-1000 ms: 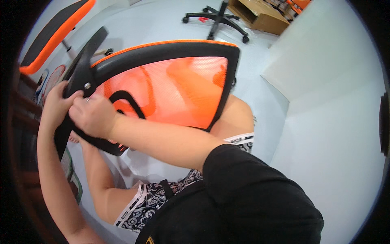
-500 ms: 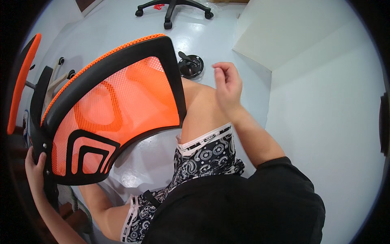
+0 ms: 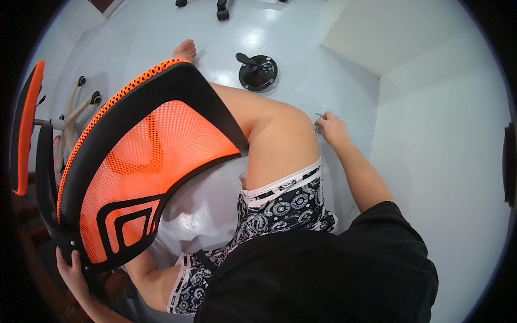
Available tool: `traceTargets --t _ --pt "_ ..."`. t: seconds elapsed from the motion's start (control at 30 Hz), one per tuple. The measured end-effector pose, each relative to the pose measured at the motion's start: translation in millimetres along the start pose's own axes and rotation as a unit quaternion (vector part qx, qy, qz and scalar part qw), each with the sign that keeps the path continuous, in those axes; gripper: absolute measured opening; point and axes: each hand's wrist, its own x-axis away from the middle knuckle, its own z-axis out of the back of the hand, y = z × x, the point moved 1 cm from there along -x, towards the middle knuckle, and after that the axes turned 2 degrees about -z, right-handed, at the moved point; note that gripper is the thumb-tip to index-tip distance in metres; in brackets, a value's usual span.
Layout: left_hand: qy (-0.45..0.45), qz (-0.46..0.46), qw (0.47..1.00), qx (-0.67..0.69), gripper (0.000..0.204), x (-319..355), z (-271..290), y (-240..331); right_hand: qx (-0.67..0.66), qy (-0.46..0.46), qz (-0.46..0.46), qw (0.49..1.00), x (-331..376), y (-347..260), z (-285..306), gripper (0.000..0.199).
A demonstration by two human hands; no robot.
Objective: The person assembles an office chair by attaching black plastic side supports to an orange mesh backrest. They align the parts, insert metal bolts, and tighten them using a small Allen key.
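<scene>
An orange mesh chair backrest (image 3: 183,126) with a black frame leans across my left leg, its curved side up. My left hand (image 3: 71,272) grips the frame's lower left corner, its thumb beside two silver screws set in the black bracket (image 3: 67,237). To the right of my raised knee, my right hand (image 3: 333,130) is low by the floor, its fingers closed around thin silvery metal pieces (image 3: 319,128) too small to tell apart. At the left edge stands an orange-edged chair part (image 3: 28,129), joined to the black upright (image 3: 46,167).
A round black plate with a lever (image 3: 258,72) lies on the pale floor (image 3: 301,59) ahead of my knee. A black chair base with casters (image 3: 222,11) is at the far edge. A cream caster base (image 3: 75,110) stands left; a white wall (image 3: 441,161) runs along the right.
My right hand has gone from beside my knee, raised, down toward the floor at right, and now has metal pieces at its fingers. The backrest has shifted slightly lower.
</scene>
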Motion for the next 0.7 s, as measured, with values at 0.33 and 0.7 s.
traceTargets --t 0.33,0.7 --pt "0.033 -0.057 0.993 0.099 0.053 35.9 -20.3 51.8 -0.186 0.166 -0.092 0.964 -42.5 25.8 42.8 0.024" --pt "0.069 -0.037 0.996 0.052 0.053 48.6 -23.2 41.8 -0.697 0.388 0.299 0.524 -44.1 -288.0 185.9 0.021"
